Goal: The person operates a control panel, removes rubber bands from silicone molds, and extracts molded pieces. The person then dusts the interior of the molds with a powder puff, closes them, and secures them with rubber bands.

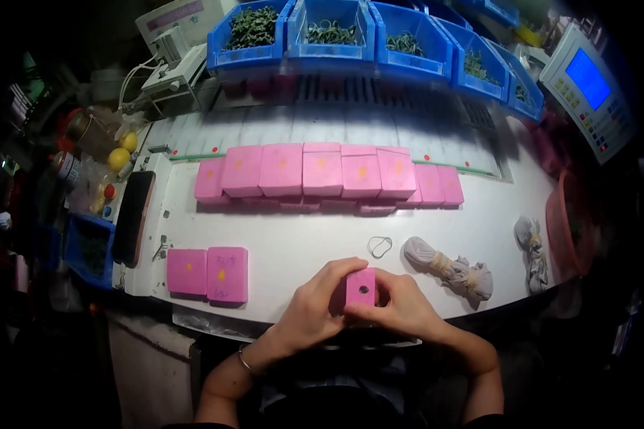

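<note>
In the head view, we hold a small pink block (360, 279) between our two hands at the middle of the bench's (286, 236) front edge. Our left hand (313, 300) and our right hand (402, 304) both grip it, fingers narrowed to its width; a dark round spot shows on the face toward us. We cannot tell whether the block touches the bench.

Just beyond our fingers lies a loop of band (371, 250). A tied cloth bundle (436, 265) lies to its right, near the front edge. We see two pink blocks side by side (227, 275) by the front left corner, a phone (134, 218) along the left edge, and a long row of pink blocks (322, 169) toward the back edge, below blue bins (329, 53).
</note>
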Tool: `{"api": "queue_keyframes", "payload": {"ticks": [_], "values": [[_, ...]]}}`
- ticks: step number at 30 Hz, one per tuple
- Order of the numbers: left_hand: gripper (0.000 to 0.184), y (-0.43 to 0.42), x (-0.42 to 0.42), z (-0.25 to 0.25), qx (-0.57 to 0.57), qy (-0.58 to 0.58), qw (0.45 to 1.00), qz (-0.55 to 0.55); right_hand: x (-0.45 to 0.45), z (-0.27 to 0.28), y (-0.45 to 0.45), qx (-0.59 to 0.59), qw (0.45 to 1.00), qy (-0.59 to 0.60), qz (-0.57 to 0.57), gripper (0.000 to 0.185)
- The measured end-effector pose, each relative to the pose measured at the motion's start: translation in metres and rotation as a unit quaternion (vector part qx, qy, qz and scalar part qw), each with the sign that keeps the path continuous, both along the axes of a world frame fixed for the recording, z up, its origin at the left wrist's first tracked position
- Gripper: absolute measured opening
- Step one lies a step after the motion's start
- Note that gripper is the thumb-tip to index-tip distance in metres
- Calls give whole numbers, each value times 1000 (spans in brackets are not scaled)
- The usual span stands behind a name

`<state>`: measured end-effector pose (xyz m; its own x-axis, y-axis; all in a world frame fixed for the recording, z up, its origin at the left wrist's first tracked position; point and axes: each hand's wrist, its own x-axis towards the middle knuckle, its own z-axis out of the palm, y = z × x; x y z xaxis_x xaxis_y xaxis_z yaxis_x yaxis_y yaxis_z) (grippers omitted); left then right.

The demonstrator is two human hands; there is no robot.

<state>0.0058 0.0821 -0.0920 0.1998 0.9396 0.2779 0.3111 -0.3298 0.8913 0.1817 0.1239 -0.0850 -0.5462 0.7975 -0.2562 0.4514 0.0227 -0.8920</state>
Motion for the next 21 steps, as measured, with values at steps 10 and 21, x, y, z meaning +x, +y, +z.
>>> {"api": "queue_keyframes", "payload": {"ticks": [10, 21], "values": [[57, 2, -4, 3, 18, 69, 997, 21, -3, 10, 10, -132, 991, 14, 32, 52], [59, 2, -13, -7, -74, -77, 994, -30, 15, 11, 8, 5, 995, 62, 72, 48]]}}
